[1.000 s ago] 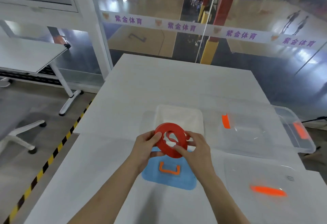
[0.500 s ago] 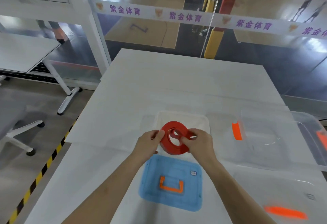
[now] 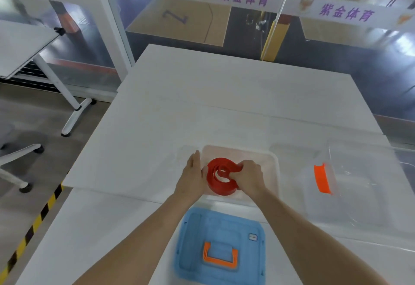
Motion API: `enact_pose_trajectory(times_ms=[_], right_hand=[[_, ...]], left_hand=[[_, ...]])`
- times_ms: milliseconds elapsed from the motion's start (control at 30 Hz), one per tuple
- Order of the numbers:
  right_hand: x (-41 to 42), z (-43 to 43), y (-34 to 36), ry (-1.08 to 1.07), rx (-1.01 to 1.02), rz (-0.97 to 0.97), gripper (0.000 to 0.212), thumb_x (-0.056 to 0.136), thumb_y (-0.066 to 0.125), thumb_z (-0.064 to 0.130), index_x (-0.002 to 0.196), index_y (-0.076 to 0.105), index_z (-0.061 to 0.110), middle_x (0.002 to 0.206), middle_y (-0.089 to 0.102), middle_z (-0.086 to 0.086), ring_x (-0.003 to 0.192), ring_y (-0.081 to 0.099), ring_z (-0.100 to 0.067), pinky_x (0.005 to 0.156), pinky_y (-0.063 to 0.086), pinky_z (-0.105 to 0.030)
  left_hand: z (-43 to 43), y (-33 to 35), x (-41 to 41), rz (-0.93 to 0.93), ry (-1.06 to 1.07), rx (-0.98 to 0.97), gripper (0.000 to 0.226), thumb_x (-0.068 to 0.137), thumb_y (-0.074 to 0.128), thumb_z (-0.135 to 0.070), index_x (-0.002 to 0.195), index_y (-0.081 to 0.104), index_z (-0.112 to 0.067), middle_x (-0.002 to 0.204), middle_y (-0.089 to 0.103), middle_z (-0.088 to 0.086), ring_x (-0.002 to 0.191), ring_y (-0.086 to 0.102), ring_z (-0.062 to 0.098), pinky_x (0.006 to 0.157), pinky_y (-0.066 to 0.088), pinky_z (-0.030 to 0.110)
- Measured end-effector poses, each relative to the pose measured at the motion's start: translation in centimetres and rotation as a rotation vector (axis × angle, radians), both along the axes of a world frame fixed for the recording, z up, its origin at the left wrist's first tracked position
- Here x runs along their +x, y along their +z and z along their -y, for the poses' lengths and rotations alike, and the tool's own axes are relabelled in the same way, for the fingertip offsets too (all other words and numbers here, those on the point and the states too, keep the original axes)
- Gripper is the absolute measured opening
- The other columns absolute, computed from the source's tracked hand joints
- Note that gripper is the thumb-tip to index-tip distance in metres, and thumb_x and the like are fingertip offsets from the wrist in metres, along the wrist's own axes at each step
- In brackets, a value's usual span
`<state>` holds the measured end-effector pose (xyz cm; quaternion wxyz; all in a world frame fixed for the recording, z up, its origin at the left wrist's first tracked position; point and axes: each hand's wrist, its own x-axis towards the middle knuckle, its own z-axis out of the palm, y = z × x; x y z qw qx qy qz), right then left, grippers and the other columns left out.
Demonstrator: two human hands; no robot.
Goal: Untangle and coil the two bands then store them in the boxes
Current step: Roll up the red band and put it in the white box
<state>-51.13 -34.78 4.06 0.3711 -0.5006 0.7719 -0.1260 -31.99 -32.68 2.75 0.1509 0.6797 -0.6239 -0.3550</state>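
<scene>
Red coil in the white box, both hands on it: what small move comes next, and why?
Probably ease the right hand out of the coiled red band, with the left hand bracing it against springing open. The band sits inside the white box; the right hand's fingers hook its rim, the left lies flat against its side, and the blue lid waits nearby.

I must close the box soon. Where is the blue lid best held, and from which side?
Take the orange handle at its long near bar, from above. The blue lid lies flat on the table, top face up, so its edges offer little hold. The right hand grips the red band.
</scene>
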Motion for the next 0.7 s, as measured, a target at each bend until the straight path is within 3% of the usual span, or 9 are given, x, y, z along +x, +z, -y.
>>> enact_pose_trajectory(times_ms=[133, 267, 433, 700], right_hand=[[0.4, 0.9, -2.8, 0.013, 0.030, -0.025, 0.035, 0.066, 0.082, 0.036, 0.092, 0.066, 0.019, 0.077, 0.075, -0.001, 0.066, 0.076, -0.022, 0.070, 0.066, -0.041], [0.8, 1.6, -4.2, 0.023, 0.053, -0.052, 0.038, 0.072, 0.085, 0.036, 0.096, 0.062, 0.017, 0.083, 0.073, -0.002, 0.072, 0.074, -0.021, 0.069, 0.064, -0.039], [1.4, 2.5, -5.8, 0.021, 0.066, -0.022, 0.037, 0.072, 0.084, 0.032, 0.097, 0.063, 0.016, 0.091, 0.071, -0.003, 0.079, 0.074, -0.024, 0.075, 0.066, -0.046], [1.5, 3.3, -7.7, 0.039, 0.107, -0.018, 0.028, 0.083, 0.083, 0.025, 0.104, 0.066, 0.018, 0.099, 0.073, -0.004, 0.088, 0.071, -0.023, 0.083, 0.063, -0.041]], left_hand=[[0.8, -2.1, -0.8, 0.034, -0.028, 0.001, 0.069, 0.110, 0.031, -0.044, 0.164, 0.000, -0.016, 0.172, 0.012, 0.009, 0.153, 0.032, 0.031, 0.119, 0.039, 0.046], [0.7, -3.5, -0.5, 0.207, -0.095, -0.070, 0.074, 0.107, 0.031, -0.052, 0.163, -0.003, -0.016, 0.173, 0.008, 0.006, 0.144, 0.044, 0.032, 0.106, 0.050, 0.048], [0.5, -3.2, -0.3, 0.327, -0.143, -0.136, 0.075, 0.106, 0.024, -0.056, 0.163, -0.002, -0.014, 0.173, 0.007, 0.005, 0.150, 0.038, 0.025, 0.105, 0.048, 0.041], [0.3, -3.3, -0.7, 0.394, -0.129, -0.139, 0.077, 0.106, 0.023, -0.058, 0.163, -0.003, -0.014, 0.174, 0.005, 0.004, 0.151, 0.036, 0.023, 0.099, 0.051, 0.039]])
